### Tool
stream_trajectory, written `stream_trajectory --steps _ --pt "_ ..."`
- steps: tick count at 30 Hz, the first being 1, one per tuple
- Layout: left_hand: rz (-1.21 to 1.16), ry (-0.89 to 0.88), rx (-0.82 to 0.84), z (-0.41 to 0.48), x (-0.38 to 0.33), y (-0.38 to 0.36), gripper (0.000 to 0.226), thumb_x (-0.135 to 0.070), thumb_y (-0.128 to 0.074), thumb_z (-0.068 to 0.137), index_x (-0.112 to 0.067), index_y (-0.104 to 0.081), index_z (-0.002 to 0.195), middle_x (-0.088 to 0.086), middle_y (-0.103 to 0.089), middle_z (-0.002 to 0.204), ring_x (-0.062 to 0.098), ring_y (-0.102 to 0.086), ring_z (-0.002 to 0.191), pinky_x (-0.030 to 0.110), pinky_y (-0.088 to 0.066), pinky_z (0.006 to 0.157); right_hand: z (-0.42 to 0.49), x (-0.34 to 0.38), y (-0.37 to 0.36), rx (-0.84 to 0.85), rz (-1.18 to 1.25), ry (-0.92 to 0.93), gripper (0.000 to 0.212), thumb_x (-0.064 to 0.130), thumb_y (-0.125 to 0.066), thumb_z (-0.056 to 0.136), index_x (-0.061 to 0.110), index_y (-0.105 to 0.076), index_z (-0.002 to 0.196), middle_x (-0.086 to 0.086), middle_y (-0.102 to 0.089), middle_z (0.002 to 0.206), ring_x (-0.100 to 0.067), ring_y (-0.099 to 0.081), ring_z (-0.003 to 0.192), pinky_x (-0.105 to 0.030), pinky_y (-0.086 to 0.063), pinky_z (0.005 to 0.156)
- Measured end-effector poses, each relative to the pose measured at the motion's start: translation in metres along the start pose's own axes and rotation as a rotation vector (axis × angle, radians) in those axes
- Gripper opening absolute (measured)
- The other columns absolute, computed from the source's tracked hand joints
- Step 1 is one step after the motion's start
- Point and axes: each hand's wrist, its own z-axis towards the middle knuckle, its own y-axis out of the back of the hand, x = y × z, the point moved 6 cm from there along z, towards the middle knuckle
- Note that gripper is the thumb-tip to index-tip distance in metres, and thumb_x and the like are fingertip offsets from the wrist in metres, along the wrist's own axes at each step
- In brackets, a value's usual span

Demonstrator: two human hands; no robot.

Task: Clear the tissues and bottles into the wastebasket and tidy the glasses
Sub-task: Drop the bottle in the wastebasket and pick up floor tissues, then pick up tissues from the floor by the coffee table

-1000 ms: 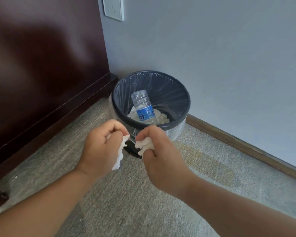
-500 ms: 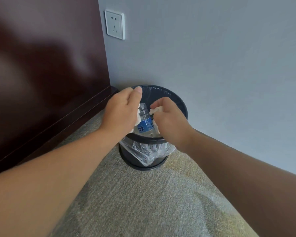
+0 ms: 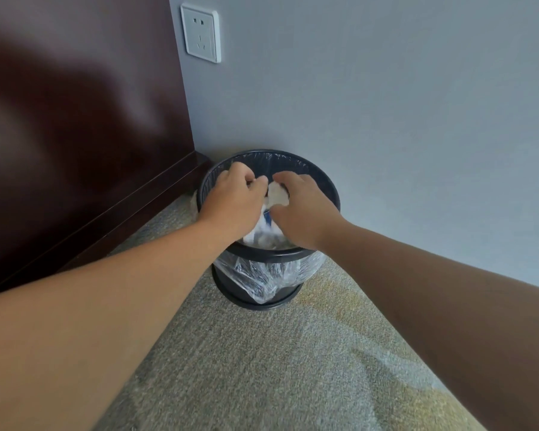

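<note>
Over the mouth of the wastebasket [image 3: 330, 188], that's where your crumpled tissue [image 3: 277, 194] sits right now, pinched in the curled fingers of your right hand [image 3: 302, 209] and showing white at the fingertips. Straight below it is the open bin, so the drop runs down, with no sideways reach needed. Your left hand [image 3: 231, 200] is just beside it on the left, fingers bunched closed; whether a tissue is tucked in there you can't tell from here, nothing white shows. Both hands hover inside the rim's circle, the right one nearer the centre. Down in the gap between them you catch a blue-and-white scrap of the bottle [image 3: 266, 220] already lying on tissues in the clear liner [image 3: 262, 275]. Looks like the release is the step in hand: loosen the fingers and the wad should fall clean. The bin stands on the carpet [image 3: 262, 368] in the far corner, dark wood panel [image 3: 75, 119] left, grey wall [image 3: 386, 104] with its socket [image 3: 201, 32] behind. No glasses in sight.
</note>
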Motion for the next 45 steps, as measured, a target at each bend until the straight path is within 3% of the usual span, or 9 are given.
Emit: stream_trajectory --steps 3,8,15,21,33,41,45 --pt "0.066 -0.05 0.019 -0.007 0.004 -0.001 0.026 -0.041 -0.044 0.095 -0.022 -0.055 0.108 0.001 -0.055 0.114 0.021 -0.053 0.104 0.038 -0.044 0.088 -0.006 -0.003 -0.003 -0.006 -0.024 0.01 0.058 0.024 -0.053 0.09 0.022 -0.036 0.146 -0.005 -0.037 0.146 -0.025 -0.047 0.125 -0.036 -0.04 0.101" --pt "0.162 -0.138 0.072 -0.024 -0.002 0.008 0.03 -0.041 -0.044 0.096 -0.027 -0.052 0.122 -0.004 -0.052 0.119 0.015 -0.051 0.109 0.031 -0.039 0.085 -0.017 0.004 0.005 -0.05 -0.014 0.068 0.055 0.033 -0.054 0.092 0.021 -0.04 0.143 0.0 -0.041 0.144 -0.018 -0.046 0.126 -0.026 -0.036 0.095" --pt "0.266 -0.149 0.12 -0.055 -0.063 0.078 0.047 -0.035 -0.046 0.097 -0.022 -0.039 0.141 0.0 -0.042 0.142 0.017 -0.038 0.132 0.035 -0.035 0.106 -0.048 0.058 0.068 0.041 -0.051 0.067 0.058 0.042 -0.05 0.094 0.023 -0.035 0.147 0.003 -0.037 0.15 -0.015 -0.043 0.131 -0.029 -0.037 0.101" --pt "0.287 -0.069 0.094 -0.087 -0.178 0.195 0.055 -0.038 -0.04 0.098 -0.018 -0.028 0.147 0.004 -0.041 0.144 0.021 -0.036 0.135 0.041 -0.032 0.111 -0.084 0.16 0.201 0.074 -0.143 0.114 0.056 0.041 -0.048 0.095 0.024 -0.034 0.146 0.001 -0.039 0.147 -0.02 -0.045 0.129 -0.034 -0.042 0.102" --pt "0.437 -0.033 -0.138 -0.19 -0.455 0.487 0.052 -0.04 -0.039 0.098 -0.02 -0.032 0.146 0.0 -0.04 0.146 0.019 -0.036 0.135 0.039 -0.031 0.111 -0.178 0.425 0.489 0.072 -0.168 0.41 0.054 0.042 -0.047 0.096 0.024 -0.037 0.146 0.002 -0.038 0.148 -0.018 -0.044 0.131 -0.033 -0.038 0.105" --pt "0.491 0.029 -0.311 -0.283 -0.545 0.613 0.052 -0.041 -0.039 0.098 -0.019 -0.033 0.145 0.003 -0.04 0.145 0.022 -0.036 0.135 0.045 -0.033 0.109 -0.262 0.554 0.563 0.07 -0.12 0.627 0.054 0.04 -0.048 0.093 0.025 -0.039 0.145 0.003 -0.038 0.148 -0.018 -0.043 0.131 -0.036 -0.039 0.106" --pt "0.516 0.034 -0.387 -0.339 -0.564 0.655 0.053 -0.043 -0.037 0.098 -0.02 -0.032 0.145 0.003 -0.041 0.144 0.021 -0.04 0.132 0.04 -0.037 0.107 -0.314 0.596 0.578 0.04 -0.104 0.706 0.053 0.043 -0.049 0.094 0.026 -0.041 0.143 0.003 -0.042 0.144 -0.017 -0.05 0.124 -0.032 -0.04 0.1"
